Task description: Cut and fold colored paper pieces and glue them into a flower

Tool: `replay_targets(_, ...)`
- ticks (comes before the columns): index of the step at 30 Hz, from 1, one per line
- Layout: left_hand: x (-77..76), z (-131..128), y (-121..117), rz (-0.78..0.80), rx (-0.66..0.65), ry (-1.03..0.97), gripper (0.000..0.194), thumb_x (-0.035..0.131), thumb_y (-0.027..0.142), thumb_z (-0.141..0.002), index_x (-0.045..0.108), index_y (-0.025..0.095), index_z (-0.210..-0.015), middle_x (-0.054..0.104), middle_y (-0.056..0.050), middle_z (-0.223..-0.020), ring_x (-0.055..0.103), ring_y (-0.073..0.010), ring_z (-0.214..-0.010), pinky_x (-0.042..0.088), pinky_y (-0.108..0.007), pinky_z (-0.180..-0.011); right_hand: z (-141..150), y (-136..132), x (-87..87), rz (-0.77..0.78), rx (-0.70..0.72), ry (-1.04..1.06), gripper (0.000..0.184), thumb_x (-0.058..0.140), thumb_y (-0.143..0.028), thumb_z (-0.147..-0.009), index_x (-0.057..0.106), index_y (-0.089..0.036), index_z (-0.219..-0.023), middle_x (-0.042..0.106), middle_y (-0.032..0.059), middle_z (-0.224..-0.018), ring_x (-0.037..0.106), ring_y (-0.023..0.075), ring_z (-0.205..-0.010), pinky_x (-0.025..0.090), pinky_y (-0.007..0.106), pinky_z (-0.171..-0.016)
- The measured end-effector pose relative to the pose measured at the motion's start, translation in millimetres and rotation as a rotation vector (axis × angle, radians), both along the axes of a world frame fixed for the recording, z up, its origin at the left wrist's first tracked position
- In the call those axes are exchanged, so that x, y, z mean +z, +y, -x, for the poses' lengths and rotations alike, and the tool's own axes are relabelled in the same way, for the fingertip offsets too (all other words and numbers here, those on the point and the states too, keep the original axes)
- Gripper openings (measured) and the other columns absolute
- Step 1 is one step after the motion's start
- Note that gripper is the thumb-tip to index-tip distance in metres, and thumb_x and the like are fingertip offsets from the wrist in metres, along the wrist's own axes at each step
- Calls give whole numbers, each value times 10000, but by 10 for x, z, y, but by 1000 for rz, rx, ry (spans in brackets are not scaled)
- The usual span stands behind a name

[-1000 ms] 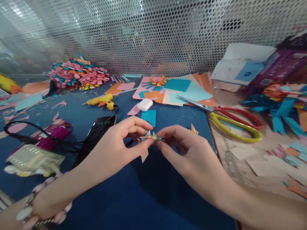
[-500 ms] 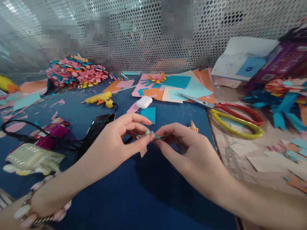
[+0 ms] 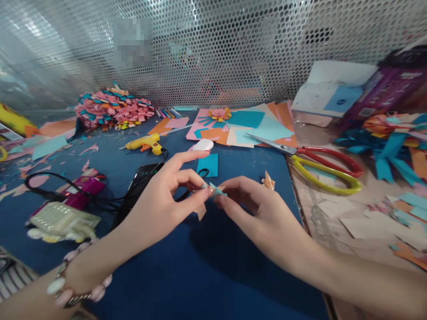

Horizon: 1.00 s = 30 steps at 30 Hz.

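Between my two hands is a small folded paper piece [image 3: 218,190], light blue and peach, held above the blue table. My left hand [image 3: 173,189] pinches it between thumb and fingers, its index finger raised off the paper. A peach flap [image 3: 200,210] of the piece hangs below the left thumb. With thumb and fingertips, my right hand [image 3: 256,204] grips the light blue end; its other fingers curl behind. A blue paper square [image 3: 212,165] lies just beyond my fingertips. Past my right hand sits a small folded peach paper [image 3: 268,182].
A yellow glue gun [image 3: 145,143], a phone [image 3: 142,178] and a purple box with cable [image 3: 85,190] lie left. Scissors [image 3: 300,153] rest at the right. Coloured sheets [image 3: 247,119] and a paper flower heap [image 3: 111,106] stand before the perforated metal panel [image 3: 213,53].
My left index finger has lifted away from the folded paper. The peach part on top is now less visible, with light blue facing up. The camera view has shifted slightly.
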<state>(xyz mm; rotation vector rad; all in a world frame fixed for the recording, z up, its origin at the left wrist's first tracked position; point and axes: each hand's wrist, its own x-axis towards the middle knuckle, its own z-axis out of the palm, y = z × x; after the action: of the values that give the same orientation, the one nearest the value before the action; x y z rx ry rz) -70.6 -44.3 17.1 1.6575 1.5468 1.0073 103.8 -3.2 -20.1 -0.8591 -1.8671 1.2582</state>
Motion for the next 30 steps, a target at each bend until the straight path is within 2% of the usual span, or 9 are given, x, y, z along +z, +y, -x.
replay_targets(8, 8, -40, -12, -17, 56, 53, 584, 590, 278, -827, 347, 223, -1355, 656, 40, -647, 664, -152, -626, 520, -284, -688, 9, -7, 17, -7, -41, -13, 102, 548, -254, -877, 617, -197, -828, 675, 8, -759, 642, 141, -697, 502, 257, -637)
replay_targets(14, 20, -59, -22, 7, 71, 159, 510, 571, 296, -838, 414, 219, -1317, 652, 37, -642, 667, -166, -678, 516, -313, -755, 2, -47, 5, -65, -54, -59, 103, 537, -234, -876, 624, -208, -827, 675, -7, -747, 635, 133, -684, 480, 251, -624)
replay_targets(16, 12, -44, -24, -6, 80, 210, 411, 574, 309, -834, 507, 221, -1230, 672, 10, -709, 675, -184, -758, 514, -323, -787, 2, -57, 17, -64, -59, -79, 113, 530, -234, -877, 625, -210, -821, 671, -11, -733, 630, 133, -679, 472, 247, -612)
replay_targets(18, -1, -22, -32, -38, 101, 269, 254, 582, 330, -826, 612, 221, -1053, 689, -32, -855, 668, -209, -883, 511, -322, -815, 4, -63, 40, -43, -54, -72, 122, 521, -234, -882, 621, -206, -819, 668, -14, -729, 625, 128, -676, 467, 241, -610)
replay_targets(21, -26, 9, -47, -87, 130, 321, 157, 589, 354, -821, 654, 212, -832, 667, -53, -1000, 643, -226, -979, 513, -310, -832, 11, -64, 75, -17, -36, -39, 121, 515, -237, -888, 609, -195, -823, 665, -12, -740, 616, 118, -678, 460, 233, -619)
replay_targets(26, -68, 38, -50, -124, 65, 263, 157, 591, 339, -835, 663, 226, -915, 665, -30, -862, 655, -199, -845, 546, -313, -759, 16, -84, 89, -48, -22, -65, 125, 500, -251, -890, 584, -180, -831, 638, 1, -728, 569, 116, -648, 427, 227, -566)
replay_targets(30, -69, 48, -43, -226, 70, 317, 136, 648, 337, -795, 677, 215, -742, 632, -48, -1113, 632, -211, -922, 534, -292, -760, 1, -139, 72, -143, -18, -119, 107, 521, -232, -875, 576, -177, -801, 634, 20, -759, 552, 131, -679, 410, 242, -578)
